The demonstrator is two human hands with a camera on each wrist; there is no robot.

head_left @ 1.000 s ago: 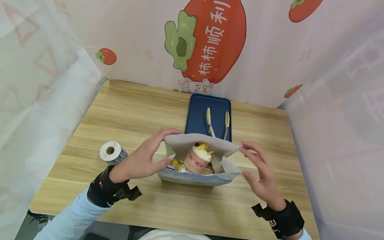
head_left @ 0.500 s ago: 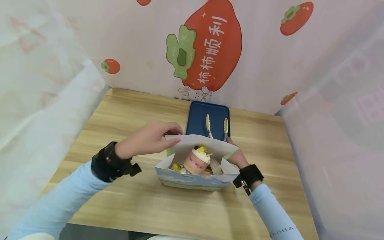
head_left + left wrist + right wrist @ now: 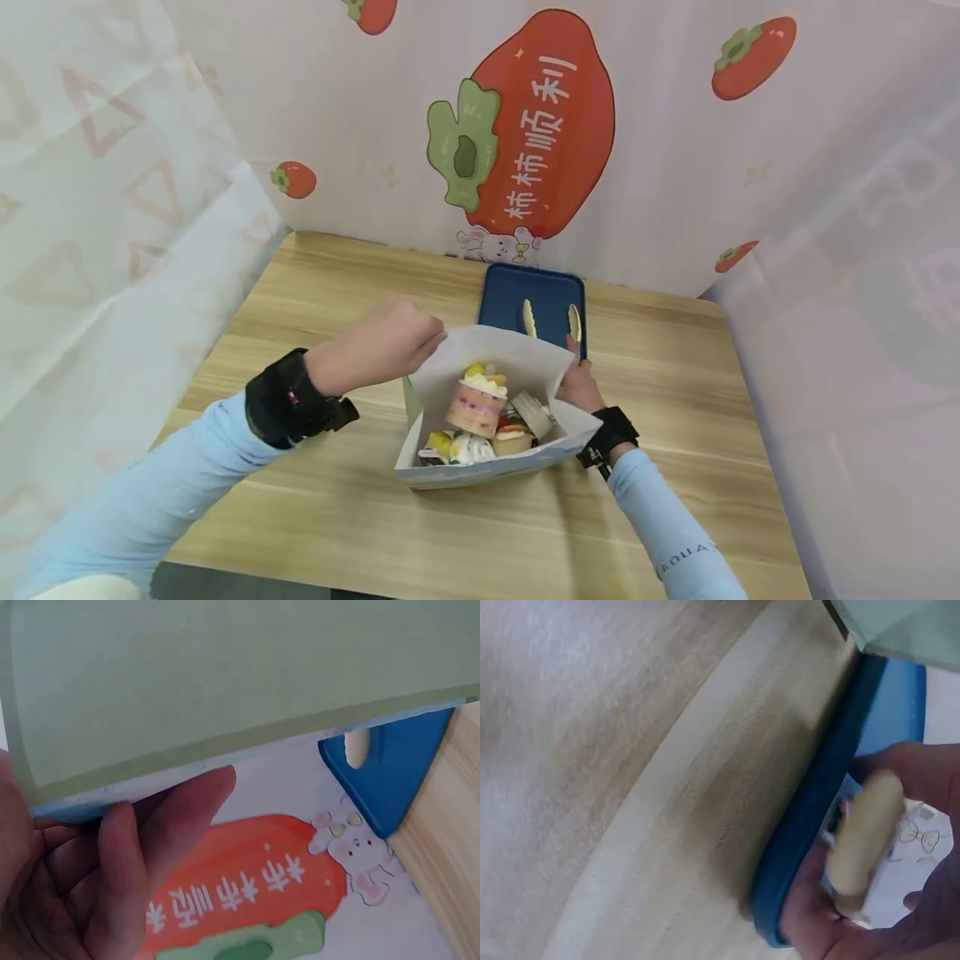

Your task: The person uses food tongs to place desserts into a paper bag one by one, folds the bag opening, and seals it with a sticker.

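Note:
A paper bag (image 3: 495,340) stands in the middle of the table, its mouth spread wide and its inside white. A pink layered cake cup (image 3: 477,408) with cream and yellow fruit leans inside it. My left hand (image 3: 390,346) pinches the far left corner of the bag's rim; in the left wrist view, fingers (image 3: 124,847) lie against that edge. Behind the bag's right side, my right hand (image 3: 580,387) grips tongs (image 3: 574,321) over the blue tray (image 3: 517,283). One cream tong tip (image 3: 866,832) shows blurred among its fingers. The tongs' handles are hidden.
Several other foods lie in the bag, among them a white piece (image 3: 471,450) and a small topped pastry (image 3: 513,435). The wooden table (image 3: 300,517) meets a printed curtain (image 3: 360,167) at the back and sides.
My right hand has gone from beside the bag round behind it to the tongs. The left hand has closed on the rim, and the bag's mouth has widened, with more food showing.

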